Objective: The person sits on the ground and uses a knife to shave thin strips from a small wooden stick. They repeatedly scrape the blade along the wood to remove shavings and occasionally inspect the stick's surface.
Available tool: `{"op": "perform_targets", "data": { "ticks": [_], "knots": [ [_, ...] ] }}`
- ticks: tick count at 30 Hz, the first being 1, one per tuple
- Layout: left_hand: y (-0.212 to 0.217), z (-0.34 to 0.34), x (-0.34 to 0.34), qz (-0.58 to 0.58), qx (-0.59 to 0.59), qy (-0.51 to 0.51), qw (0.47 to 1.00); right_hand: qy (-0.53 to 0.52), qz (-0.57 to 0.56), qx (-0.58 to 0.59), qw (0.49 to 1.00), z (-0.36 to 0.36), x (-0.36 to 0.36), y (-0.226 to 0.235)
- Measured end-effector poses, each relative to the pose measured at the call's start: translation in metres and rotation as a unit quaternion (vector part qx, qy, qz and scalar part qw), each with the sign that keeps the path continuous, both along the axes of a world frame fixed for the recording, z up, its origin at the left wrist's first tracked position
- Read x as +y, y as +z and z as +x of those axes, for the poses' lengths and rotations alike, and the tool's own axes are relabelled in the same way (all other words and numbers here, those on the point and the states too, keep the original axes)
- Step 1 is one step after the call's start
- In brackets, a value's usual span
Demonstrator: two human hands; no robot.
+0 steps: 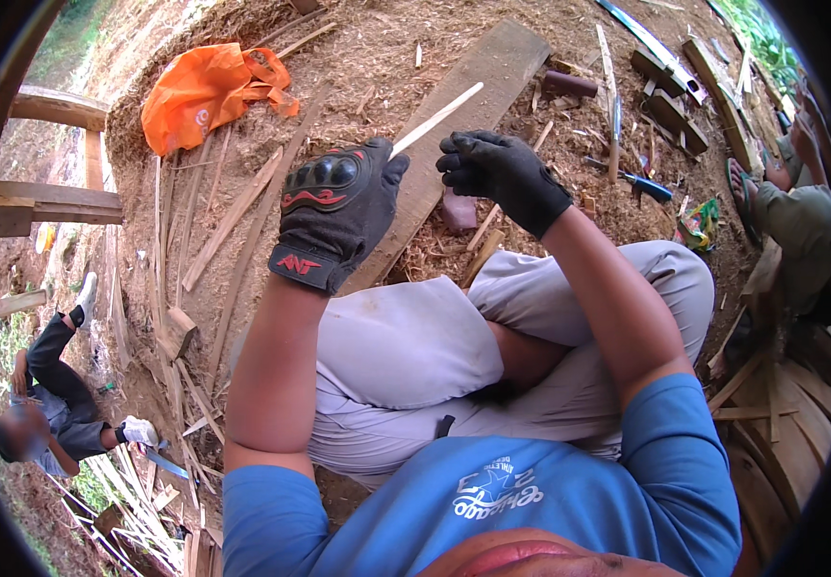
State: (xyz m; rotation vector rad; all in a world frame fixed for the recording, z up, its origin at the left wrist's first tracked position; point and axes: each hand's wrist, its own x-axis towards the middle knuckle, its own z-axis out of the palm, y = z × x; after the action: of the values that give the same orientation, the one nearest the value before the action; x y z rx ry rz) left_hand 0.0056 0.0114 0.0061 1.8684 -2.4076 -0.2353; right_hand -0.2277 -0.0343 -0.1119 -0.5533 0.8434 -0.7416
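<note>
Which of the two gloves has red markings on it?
The glove on the left hand: padded black with red trim, closed around a thin wooden stick. The right hand wears a plain black one.

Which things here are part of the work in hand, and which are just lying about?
In hand: left hand, right hand, thin wooden stick.
Lying about: wooden plank, orange plastic bag, blue-handled tool, wood strips.

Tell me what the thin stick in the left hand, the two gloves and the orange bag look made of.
Thin stick: pale, matte split wood or bamboo, like the slivers lying around. Left hand glove: black fabric or synthetic leather with glossy moulded knuckle guards, probably hard plastic. Right hand glove: plain matte black, knit or rubber-coated; hard to tell. Orange bag: thin, crinkled plastic film with slight sheen.
</note>
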Motion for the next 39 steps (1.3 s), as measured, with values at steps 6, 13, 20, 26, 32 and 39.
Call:
{"op": "perform_targets", "data": {
  "ticks": [6,13,20,26,32,39],
  "knots": [
    [0.0,0.032,-0.006,0.051,0.056,0.032,0.997,0.01,-0.039,0.036,0.999,0.003,0.003,0.011],
    [0.002,0.039,-0.016,0.126,0.051,0.066,0.989,0.099,-0.101,0.288,0.947,0.004,0.0,0.012],
    [0.005,0.038,-0.016,0.143,0.048,0.1,0.983,0.257,-0.342,0.631,0.647,0.009,0.014,0.0],
    [0.003,0.043,-0.02,0.184,0.097,0.127,0.97,0.218,-0.345,0.638,0.653,0.015,0.017,-0.006],
    [0.006,0.044,-0.019,0.193,0.107,0.12,0.968,0.188,-0.378,0.636,0.646,0.017,0.023,-0.025],
    [0.001,0.054,-0.017,0.174,0.113,0.11,0.972,0.18,-0.345,0.63,0.672,0.025,0.028,-0.024]
  ]
}}
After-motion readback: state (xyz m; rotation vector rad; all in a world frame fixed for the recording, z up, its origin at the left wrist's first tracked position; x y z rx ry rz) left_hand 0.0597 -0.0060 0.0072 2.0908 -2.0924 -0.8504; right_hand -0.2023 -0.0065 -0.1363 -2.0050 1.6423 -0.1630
